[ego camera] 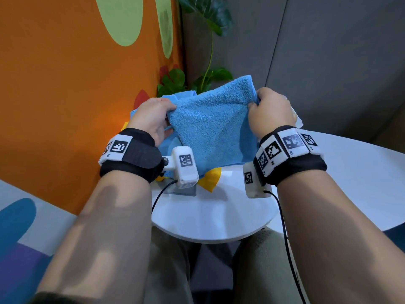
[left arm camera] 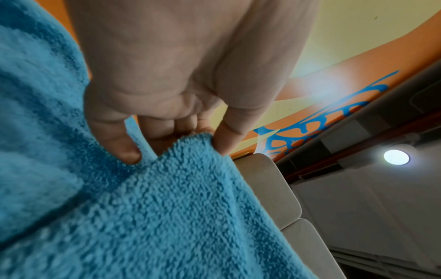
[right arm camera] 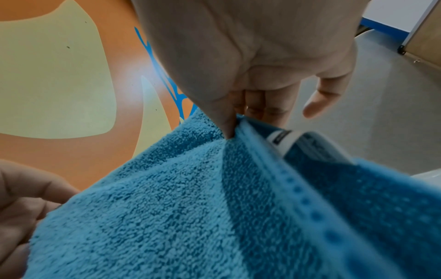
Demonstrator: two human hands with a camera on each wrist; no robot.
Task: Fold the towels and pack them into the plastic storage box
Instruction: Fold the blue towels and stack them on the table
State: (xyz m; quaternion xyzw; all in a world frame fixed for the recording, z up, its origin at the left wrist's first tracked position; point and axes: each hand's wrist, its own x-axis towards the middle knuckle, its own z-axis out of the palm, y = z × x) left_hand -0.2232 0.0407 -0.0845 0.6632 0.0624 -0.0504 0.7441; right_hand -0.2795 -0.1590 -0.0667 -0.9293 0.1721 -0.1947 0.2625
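Over the white round table [ego camera: 210, 216], near its far edge, we pinch the blue towel [ego camera: 210, 123] taut between left hand [ego camera: 151, 119] and right hand [ego camera: 271, 113], its top edge running straight across, cloth hanging below both grips.

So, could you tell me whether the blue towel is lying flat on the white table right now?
No, both the left hand and right hand hold the blue towel up above the white table.
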